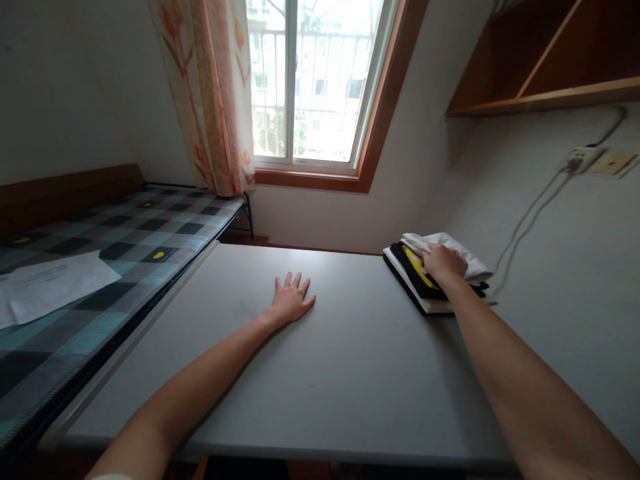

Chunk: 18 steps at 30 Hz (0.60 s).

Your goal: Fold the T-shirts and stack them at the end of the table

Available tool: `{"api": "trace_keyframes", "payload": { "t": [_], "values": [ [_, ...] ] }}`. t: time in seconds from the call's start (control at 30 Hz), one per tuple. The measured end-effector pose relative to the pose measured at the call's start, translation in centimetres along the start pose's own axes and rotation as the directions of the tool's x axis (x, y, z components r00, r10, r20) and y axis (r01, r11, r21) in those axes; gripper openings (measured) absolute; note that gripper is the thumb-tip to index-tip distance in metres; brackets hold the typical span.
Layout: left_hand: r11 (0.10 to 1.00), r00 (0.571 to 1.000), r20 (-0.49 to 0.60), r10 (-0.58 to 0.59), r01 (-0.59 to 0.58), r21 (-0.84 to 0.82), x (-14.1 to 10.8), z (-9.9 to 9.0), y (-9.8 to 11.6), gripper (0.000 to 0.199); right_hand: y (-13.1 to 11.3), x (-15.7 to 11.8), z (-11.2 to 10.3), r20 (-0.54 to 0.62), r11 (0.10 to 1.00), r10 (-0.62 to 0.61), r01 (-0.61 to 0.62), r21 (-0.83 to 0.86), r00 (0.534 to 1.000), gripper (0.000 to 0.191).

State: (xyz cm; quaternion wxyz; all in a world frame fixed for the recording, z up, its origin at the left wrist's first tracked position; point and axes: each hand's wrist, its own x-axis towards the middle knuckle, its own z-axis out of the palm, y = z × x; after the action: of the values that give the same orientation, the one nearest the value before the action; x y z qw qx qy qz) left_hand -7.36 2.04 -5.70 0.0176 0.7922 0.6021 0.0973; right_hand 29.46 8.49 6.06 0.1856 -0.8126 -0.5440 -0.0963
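My left hand [293, 300] lies flat on the white table [320, 373], fingers spread, holding nothing. Toward the far right of the tabletop sits a stack of folded cloth pieces in white, black and yellow. My right hand [445, 263] is on top of this stack, its fingers curled over the near left edge of the uppermost white folded cloth [473, 261]. Just below those fingers a yellow folded piece [419, 270] shows, with black cloth [407, 265] around it. The fingertips are partly hidden.
Left of the table is a bed with a checked mattress [200, 213], with papers [60, 283] on it. A curtain [215, 100] hangs beside the window [320, 87]. A wooden shelf [545, 97] and plugged-in cords [530, 207] are on the right wall.
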Motion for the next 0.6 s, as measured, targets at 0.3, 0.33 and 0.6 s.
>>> {"api": "trace_keyframes", "payload": {
  "t": [0.3,0.33,0.6],
  "values": [
    [0.999,0.998,-0.065,-0.018,0.015,-0.051,0.2,0.1,0.2,0.062,-6.5,-5.1,-4.2,-0.411,0.952,-0.266,0.306,0.032,0.872,0.045],
    [0.997,0.993,-0.115,-0.028,0.020,-0.073,0.2,0.0,0.2,0.062,-8.0,-6.3,-3.9,-0.354,0.930,-0.337,0.367,0.019,0.872,0.045],
    [0.991,0.885,-0.465,-0.014,-0.048,-0.121,-0.6,-1.4,0.5,0.047,-14.5,-13.8,1.6,0.232,0.795,-0.606,0.569,0.213,0.761,0.053]
  ]
}}
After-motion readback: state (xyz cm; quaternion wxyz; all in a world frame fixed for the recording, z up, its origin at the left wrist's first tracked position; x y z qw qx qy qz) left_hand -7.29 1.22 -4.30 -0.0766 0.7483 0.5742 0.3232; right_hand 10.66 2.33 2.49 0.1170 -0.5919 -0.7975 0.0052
